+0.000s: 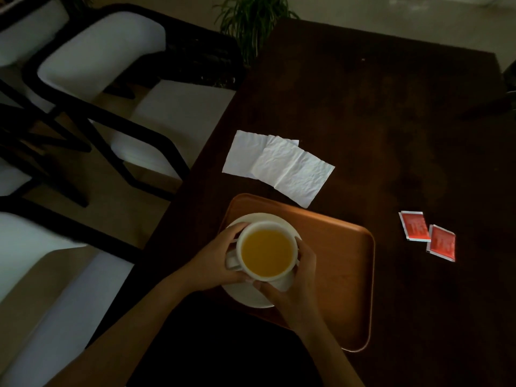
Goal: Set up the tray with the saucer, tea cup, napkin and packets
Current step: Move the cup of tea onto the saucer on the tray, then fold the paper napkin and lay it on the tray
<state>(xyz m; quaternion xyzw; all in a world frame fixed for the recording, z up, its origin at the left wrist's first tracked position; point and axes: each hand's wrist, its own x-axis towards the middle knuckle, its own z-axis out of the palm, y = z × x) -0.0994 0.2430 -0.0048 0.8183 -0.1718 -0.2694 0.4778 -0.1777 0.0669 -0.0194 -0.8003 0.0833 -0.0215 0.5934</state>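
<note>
One dark brown worktop [377,113], filling most of the right side, dimly lit. Beside it on the left, white-cushioned chairs [156,121] with black frames; beyond its far edge, a green potted plant [251,20].

On the near part of the worktop, an orange-brown tray [343,263] with rounded corners and a low raised rim. On the left part of the tray, a white saucer [245,297], partly covered by cup and hands. Over the saucer, a white tea cup [266,252], upright, filled with yellow-orange liquid, handle pointing left; whether resting on the saucer or held just above, cannot tell.

Left hand [217,258] wrapped around the cup's left side by the handle, fingers curled over the far rim, grasping the cup. Right hand [293,286] cupped around the right and near side, thumb along the near wall, also grasping the cup. Both forearms bare, reaching in from the bottom edge.

Just beyond the tray's far rim, lying flat on the worktop, a white paper napkin [279,166], creased, with a second layer or sheet showing beneath on the left; near corner just beside the tray's edge.

Well to the right of the tray, on bare worktop, two small red packets [430,234] with white borders, flat, corners touching or slightly overlapping.
</note>
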